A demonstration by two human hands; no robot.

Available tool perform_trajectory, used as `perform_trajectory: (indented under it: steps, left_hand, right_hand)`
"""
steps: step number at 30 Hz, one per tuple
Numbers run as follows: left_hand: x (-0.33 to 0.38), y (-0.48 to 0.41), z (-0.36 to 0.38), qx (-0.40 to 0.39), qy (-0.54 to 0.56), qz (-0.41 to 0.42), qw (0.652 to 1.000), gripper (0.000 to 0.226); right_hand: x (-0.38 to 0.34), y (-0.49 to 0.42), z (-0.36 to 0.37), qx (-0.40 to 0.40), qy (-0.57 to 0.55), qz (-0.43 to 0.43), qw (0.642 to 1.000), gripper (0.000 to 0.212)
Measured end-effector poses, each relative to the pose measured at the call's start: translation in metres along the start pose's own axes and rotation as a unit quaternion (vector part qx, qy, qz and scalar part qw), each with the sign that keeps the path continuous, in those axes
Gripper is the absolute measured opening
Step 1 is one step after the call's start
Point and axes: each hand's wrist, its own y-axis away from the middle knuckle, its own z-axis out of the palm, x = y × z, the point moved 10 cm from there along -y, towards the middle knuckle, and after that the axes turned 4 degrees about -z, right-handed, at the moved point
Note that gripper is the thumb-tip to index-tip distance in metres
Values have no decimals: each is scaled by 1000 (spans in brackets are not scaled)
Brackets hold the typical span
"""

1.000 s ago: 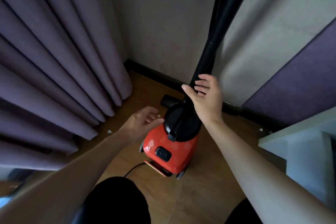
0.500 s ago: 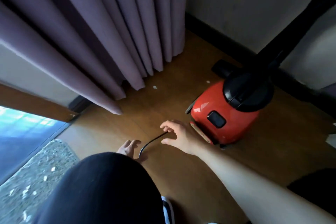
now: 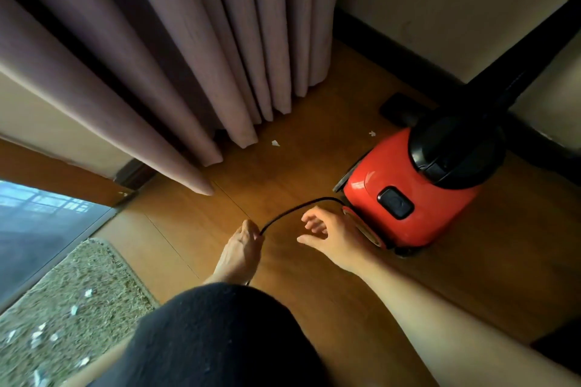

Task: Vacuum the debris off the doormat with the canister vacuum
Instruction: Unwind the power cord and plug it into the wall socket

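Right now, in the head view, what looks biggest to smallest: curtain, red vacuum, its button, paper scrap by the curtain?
1. curtain
2. red vacuum
3. button
4. paper scrap, clearly the tiniest

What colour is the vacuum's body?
The vacuum is red with a black top; head view.

no readable text; symbol on vacuum button (image 3: 395,203) too faint.
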Motion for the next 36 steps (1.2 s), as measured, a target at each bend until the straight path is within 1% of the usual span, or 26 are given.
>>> perform_trajectory:
  steps: [2,4,6,8,10,11,15,17,18,19,21,22,23,24,25,26,27,28,30,31,32,34,36]
  left_hand:
    - [32,-4,-18,-27,117,-7,993,16]
    - [62,-11,-42,-46,223,-24,973,19]
    - [97,-12,-65,-55,269,-18,961,16]
    - [139,-14,-85,-53,276,9,960,11]
    - [182,-14,-99,-61,286,41,955,5]
    - [202,-12,-103,-69,306,50,948,2]
    - [263,-13,-116,-91,375,79,919,3]
    - [280,-17,-122,-95,375,106,916,3]
    - [285,-17,-125,-99,353,122,922,8]
    - [285,-16,-125,-107,310,143,934,18]
    - [279,-5,-115,-147,157,192,958,39]
    - [270,0,-103,-181,93,205,957,47]
    - [261,5,-91,-215,60,212,952,45]
    - [254,9,-83,-232,38,213,948,36]
    - [252,12,-80,-235,38,212,948,25]
    - [255,12,-81,-226,62,203,951,20]
    - [260,12,-84,-217,118,181,952,21]
    - [267,14,-90,-208,197,154,946,21]
    - [286,14,-100,-199,321,122,918,21]
    - [297,14,-105,-199,351,117,908,21]
    - [310,15,-108,-207,369,119,898,22]
    - [337,22,-113,-235,393,137,878,22]
    - [359,29,-120,-249,415,152,862,23]
  right_hand:
    - [-5,1,-11,19,-5,0,1000,41]
    - [-13,3,-17,17,-42,8,999,58]
    - [-27,2,-15,-14,-79,8,997,71]
    - [-44,0,-18,-34,-98,-4,995,75]
    - [-59,-3,-32,-17,-130,-12,991,71]
    - [-65,-5,-40,-3,-158,-12,987,64]
    - [-83,-5,-70,52,-304,3,951,26]
    - [-93,-3,-92,70,-330,-8,941,16]
    - [-99,-2,-107,83,-334,-17,939,13]
    - [-104,-2,-124,100,-337,-23,936,11]
    - [-113,-2,-165,141,-338,-32,930,11]
    - [-117,-3,-185,161,-336,-35,927,12]
    - [-121,-4,-206,181,-336,-38,924,13]
    - [-125,-5,-225,199,-338,-42,919,14]
    - [-128,-5,-240,212,-345,-45,913,16]
    - [-131,-4,-254,221,-353,-47,908,16]
    - [-131,-2,-263,228,-363,-51,902,16]
    - [-131,1,-270,232,-373,-56,897,14]
    - [-126,7,-271,220,-377,-64,897,10]
    - [-122,10,-265,201,-359,-68,909,12]
    - [-120,13,-255,170,-328,-74,926,21]
    - [-119,19,-231,86,-247,-92,961,48]
    - [-117,28,-213,22,-173,-87,981,67]
